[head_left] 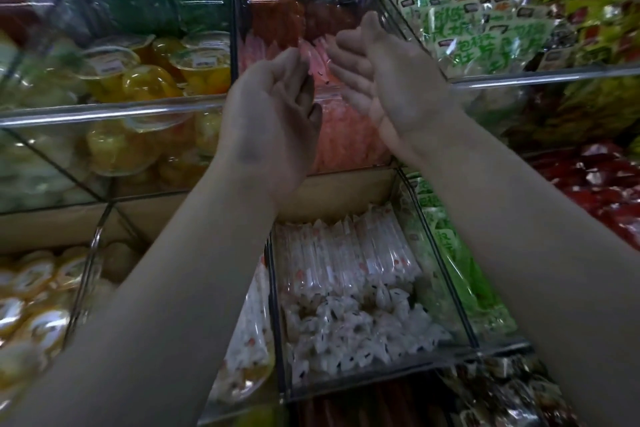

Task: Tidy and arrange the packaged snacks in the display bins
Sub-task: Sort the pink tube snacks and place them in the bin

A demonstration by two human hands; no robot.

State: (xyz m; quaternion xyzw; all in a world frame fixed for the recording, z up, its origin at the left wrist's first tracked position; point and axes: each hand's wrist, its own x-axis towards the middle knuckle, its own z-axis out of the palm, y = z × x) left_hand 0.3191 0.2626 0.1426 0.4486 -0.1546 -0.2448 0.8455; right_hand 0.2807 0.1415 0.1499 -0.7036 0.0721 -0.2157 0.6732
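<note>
Among clear bins (114, 113), at 12 o'clock the left hand (273, 107) and right hand (388, 83), loosely spread, palms facing, flank pink packets (346, 128), white packets (346, 263) at 6 o'clock.

No text reads clean; blur throughout.

Green-and-white flat foil packets (485, 28), upper right clear bin: large green brush-style Chinese characters and a small dark rectangular logo near each top edge. Strokes show, characters not legible.

Green packets in the lower bin (441, 218): same green lettering, partly cut off by the bin wall.

Clear plastic cups of yellow jelly (204, 62): white rectangular sticker on the lids, print too small.

White stick packets (346, 260): small red marks only, unreadable.
</note>
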